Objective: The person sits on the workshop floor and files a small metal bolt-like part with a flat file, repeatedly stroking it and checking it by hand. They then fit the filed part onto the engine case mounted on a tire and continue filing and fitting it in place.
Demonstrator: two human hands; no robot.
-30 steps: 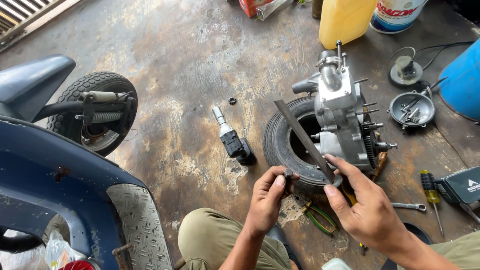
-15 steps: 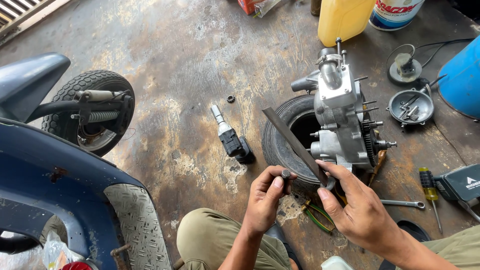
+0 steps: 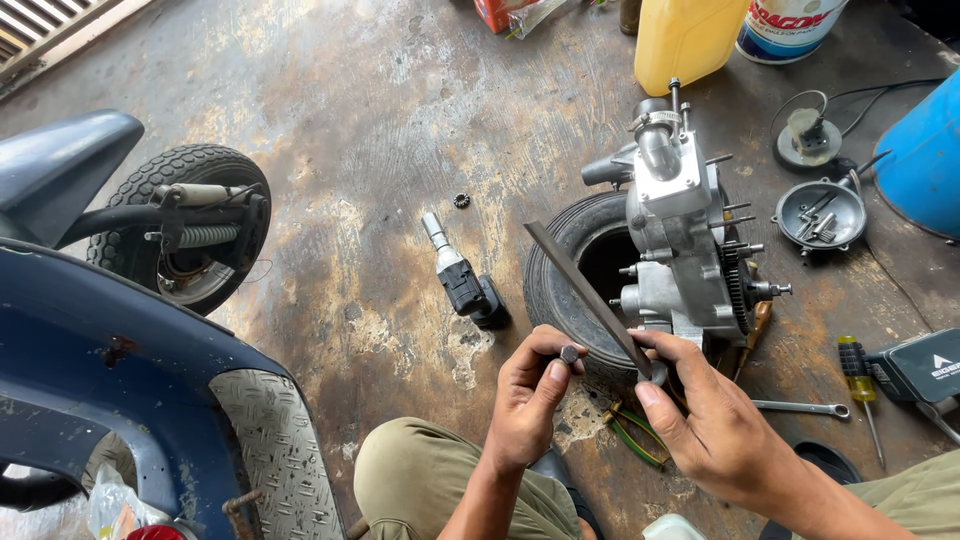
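My left hand (image 3: 530,395) pinches a small round metal part (image 3: 569,353) between thumb and fingertips. My right hand (image 3: 705,420) grips the lower end of a long flat metal file (image 3: 585,293), which slants up to the left, its lower end close to the small part. Both hands hover over the concrete floor above my knee (image 3: 420,470), just in front of a silver engine block (image 3: 685,245) that rests on a small black tyre (image 3: 560,275).
A blue scooter body (image 3: 110,350) with its front wheel (image 3: 190,225) fills the left. A black power driver (image 3: 465,280) and a small nut (image 3: 461,200) lie on the floor. Yellow jug (image 3: 685,40), blue drum (image 3: 925,155), parts dish (image 3: 820,212), screwdriver (image 3: 858,380) and wrench (image 3: 800,407) sit right.
The file has slid down and to the left across the small part, and my right hand has drawn back toward me. My left hand stays put.
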